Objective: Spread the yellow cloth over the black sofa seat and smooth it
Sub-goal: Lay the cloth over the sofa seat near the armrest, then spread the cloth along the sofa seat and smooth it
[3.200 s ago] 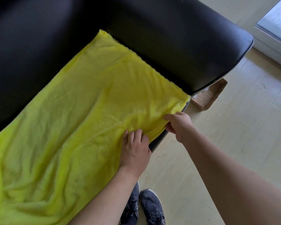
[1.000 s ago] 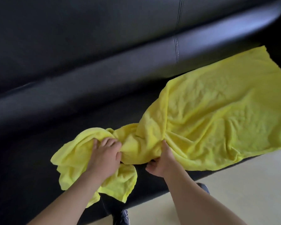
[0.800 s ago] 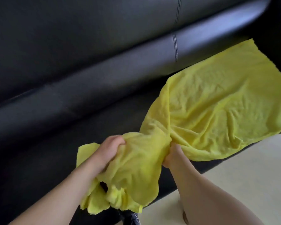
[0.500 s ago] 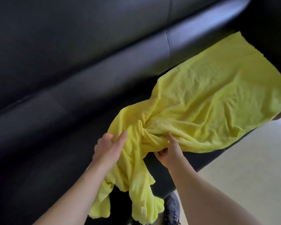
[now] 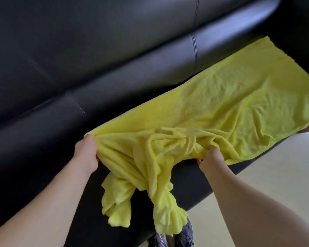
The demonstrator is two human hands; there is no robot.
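Observation:
The yellow cloth (image 5: 221, 107) lies over the right part of the black sofa seat (image 5: 34, 154), wrinkled but mostly flat there. Its left end is bunched, and a twisted part hangs down over the seat's front edge. My left hand (image 5: 86, 154) grips the cloth's far-left edge, held up off the seat. My right hand (image 5: 210, 157) grips a gathered fold near the front edge. The fingertips of both hands are hidden in the fabric.
The sofa's black backrest (image 5: 114, 41) fills the top and left of the view. Pale floor (image 5: 275, 175) lies at the lower right. Dark shoes (image 5: 184, 234) show below the hanging cloth.
My left hand has pulled the cloth's back edge out to the left, stretching it along the backrest. My right hand has shifted right along the front edge. The bunched end still hangs down.

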